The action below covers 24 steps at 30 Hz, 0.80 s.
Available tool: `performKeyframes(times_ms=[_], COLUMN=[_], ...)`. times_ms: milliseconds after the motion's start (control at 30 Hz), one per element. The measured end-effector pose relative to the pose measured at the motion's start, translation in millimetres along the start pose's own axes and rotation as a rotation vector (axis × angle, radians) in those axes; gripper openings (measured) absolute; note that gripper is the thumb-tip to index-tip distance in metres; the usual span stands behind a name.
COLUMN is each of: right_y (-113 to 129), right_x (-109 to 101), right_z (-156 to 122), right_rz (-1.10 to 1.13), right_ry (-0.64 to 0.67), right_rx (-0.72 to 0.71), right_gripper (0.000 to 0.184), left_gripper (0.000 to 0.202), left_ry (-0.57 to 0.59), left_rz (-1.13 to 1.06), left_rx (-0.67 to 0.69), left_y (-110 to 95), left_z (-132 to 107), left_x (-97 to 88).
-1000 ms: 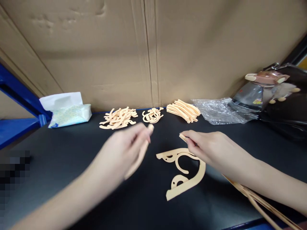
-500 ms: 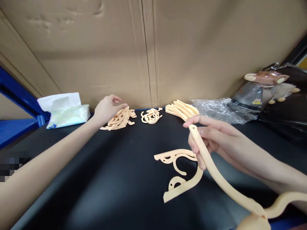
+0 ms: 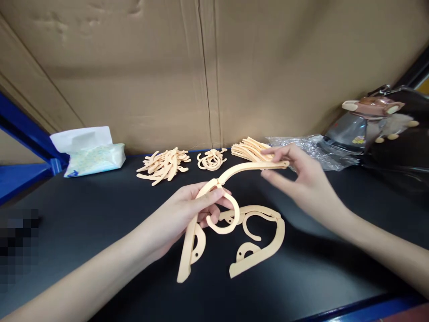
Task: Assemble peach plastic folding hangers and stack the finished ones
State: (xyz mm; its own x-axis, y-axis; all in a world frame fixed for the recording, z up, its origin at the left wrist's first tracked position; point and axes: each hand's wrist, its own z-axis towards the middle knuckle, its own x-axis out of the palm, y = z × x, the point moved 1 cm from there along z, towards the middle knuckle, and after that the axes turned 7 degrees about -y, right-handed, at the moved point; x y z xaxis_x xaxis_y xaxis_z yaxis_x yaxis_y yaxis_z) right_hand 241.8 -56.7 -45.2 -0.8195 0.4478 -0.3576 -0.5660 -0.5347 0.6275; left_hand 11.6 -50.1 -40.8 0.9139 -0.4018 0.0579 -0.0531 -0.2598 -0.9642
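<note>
A cream folding clothes hanger [image 3: 234, 219] is in the air, held by my left hand [image 3: 197, 203] near its centre joint, thumb on the front beside the curved hook. One arm of it points down and carries a looped piece with a small hole. Its other arm reaches right to my right hand [image 3: 295, 174], whose thumb and fingers are apart below and above that arm's end; whether they touch it I cannot tell. Beneath, a second folded hanger [image 3: 276, 239] lies on the black table [image 3: 134, 250], with its hook and a looped piece visible.
Along the back are a pile of small curved pieces [image 3: 164, 165], a pile of hooks [image 3: 212, 159] and a stack of long arm pieces [image 3: 250, 149]. A tissue pack [image 3: 95, 158] stands left. Right are clear plastic wrap [image 3: 308, 145] and a transparent bag [image 3: 348, 129]. Cardboard [image 3: 134, 67] rises behind.
My left hand has come back from the left pile and now grips the held hanger at its middle. The hanger has moved left and turned, and my right hand has loosened around its end.
</note>
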Motion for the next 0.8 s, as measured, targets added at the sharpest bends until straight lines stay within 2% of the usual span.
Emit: performKeyframes(times_ms=[100,167,267,367,467,533,600,700,800], right_y=[9,16,23,28,33,37,40,33,12], right_x=[7,13,17,18,19,21,24,25,18], right_z=[-7,-15,-24,-30,-38,-45,-49,-41,-9], right_rz=[-0.464,-0.557,-0.586,-0.665,-0.811,-0.898,-0.916,-0.872,-0.879], right_ry=[0.100,0.213,0.299,0.304,0.274,0.240,0.264,0.427,0.532], right_rx=[-0.471,-0.659,-0.791,-0.871,-0.949,-0.960,-0.910,-0.688,-0.384], right_gripper=[0.024,0.021,0.024,0.028,0.024,0.024,0.027,0.030,0.032], left_gripper=[0.027,0.031,0.031,0.027,0.018,0.014,0.015,0.016,0.020], left_ry=[-0.011,0.038,0.110,0.128,0.129,0.125,0.113,0.089,0.121], left_rz=[0.106,0.156,0.151,0.152,0.172,0.202,0.245,0.302,0.293], left_rx=[-0.041,-0.057,-0.053,-0.056,-0.052,-0.036,-0.017,-0.027,-0.048], left_y=[2,4,6,6,4,3,4,7,8], left_z=[-2,-5,-9,-10,-10,-10,-11,-14,-18], left_x=[2.6,7.0,12.9,14.1,12.2,10.8,10.4,11.5,13.6])
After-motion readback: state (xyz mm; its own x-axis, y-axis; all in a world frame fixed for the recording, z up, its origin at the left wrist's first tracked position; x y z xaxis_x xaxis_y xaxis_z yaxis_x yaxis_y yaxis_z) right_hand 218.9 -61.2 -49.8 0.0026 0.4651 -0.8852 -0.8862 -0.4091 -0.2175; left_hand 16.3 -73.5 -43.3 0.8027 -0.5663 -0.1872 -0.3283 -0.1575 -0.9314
